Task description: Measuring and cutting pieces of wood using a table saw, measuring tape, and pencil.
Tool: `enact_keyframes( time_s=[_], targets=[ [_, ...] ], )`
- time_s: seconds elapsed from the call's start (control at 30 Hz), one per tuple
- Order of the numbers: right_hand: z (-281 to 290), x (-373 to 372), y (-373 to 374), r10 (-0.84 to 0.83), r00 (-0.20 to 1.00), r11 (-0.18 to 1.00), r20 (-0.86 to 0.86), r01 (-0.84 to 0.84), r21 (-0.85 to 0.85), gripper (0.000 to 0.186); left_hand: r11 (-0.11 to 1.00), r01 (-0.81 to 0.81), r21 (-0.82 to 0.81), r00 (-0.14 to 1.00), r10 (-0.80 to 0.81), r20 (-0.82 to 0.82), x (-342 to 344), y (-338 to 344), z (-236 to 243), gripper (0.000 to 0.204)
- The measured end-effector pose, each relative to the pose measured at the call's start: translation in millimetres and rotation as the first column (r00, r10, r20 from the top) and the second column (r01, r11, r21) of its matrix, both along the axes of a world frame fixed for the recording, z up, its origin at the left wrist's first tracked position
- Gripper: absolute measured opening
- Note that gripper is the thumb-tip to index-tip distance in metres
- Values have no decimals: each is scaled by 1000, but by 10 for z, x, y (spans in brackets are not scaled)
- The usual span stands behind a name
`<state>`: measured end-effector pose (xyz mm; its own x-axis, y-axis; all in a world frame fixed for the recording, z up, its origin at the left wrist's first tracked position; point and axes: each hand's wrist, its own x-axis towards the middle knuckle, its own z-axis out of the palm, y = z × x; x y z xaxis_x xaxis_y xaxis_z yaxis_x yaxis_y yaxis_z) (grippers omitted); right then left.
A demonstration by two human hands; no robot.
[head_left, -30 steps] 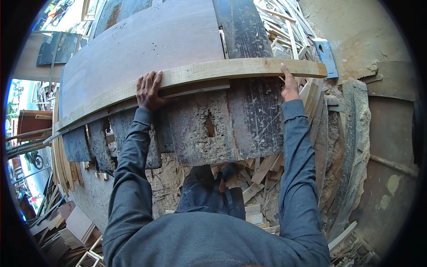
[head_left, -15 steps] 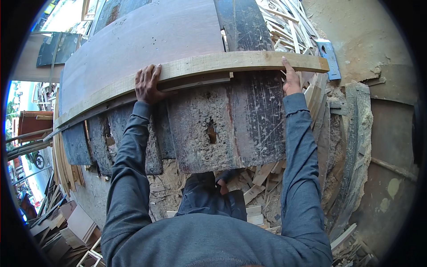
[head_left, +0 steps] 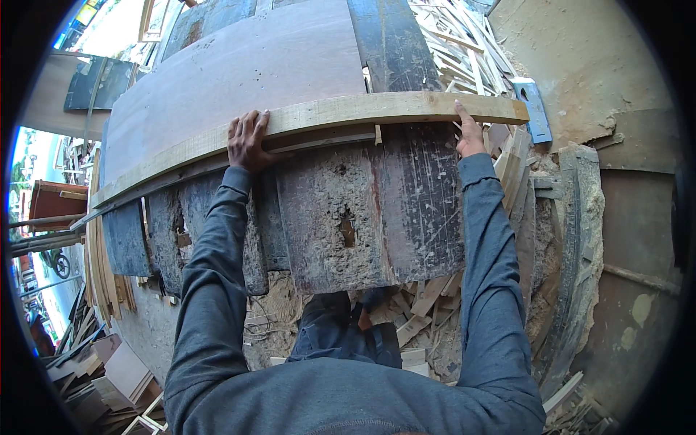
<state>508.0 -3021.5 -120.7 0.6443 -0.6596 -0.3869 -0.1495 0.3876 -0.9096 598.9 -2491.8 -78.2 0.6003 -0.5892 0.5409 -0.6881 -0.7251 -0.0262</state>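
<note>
Grasping a long pale beam left of its middle with the left hand, and near its right end with the right hand. Spreading the left fingers over the top of the beam, with the thumb stretched out on its near side. Laying the right thumb on top of the beam; cannot tell the curl of the other right fingers, mostly hidden at its near edge. Holding the beam crosswise over a dark tabletop, along the near edge of a broad pale sheet, with its right end reaching past the side of the tabletop. Can see a thin strip running low along the near side of the beam, and nearer than the beam, a ragged hole in the worn tabletop. Just beside the right end of the beam, a blue piece; farther beyond that end, heaped offcuts. Nearer than that end and to its right, a rough slab. Nearer than the left end of the beam, long upright slats.
</note>
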Motion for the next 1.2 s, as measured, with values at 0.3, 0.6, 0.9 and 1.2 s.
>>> enact_keyframes(
  time_s=[0.3, 0.6, 0.9, 1.2],
  targets=[
    [26, 120, -19, -2, 1000, 999, 22, 1, 49, 65, 1000, 7, -18, 1000, -6, 8, 89, -24, -5, 113],
    [0, 241, -88, 63, 998, 994, -28, -60, 93, 57, 1000, 11, -8, 1000, -11, -1, 197, -25, -2, 110],
    [42, 240, -70, 89, 996, 986, 22, -91, 142, 57, 1000, 7, -18, 1000, -7, 3, 192, -15, -11, 109],
    [-7, 269, -105, 108, 990, 985, 89, -119, 128, 59, 1000, 0, -12, 1000, 0, -6, 203, -4, -23, 109]
  ],
)
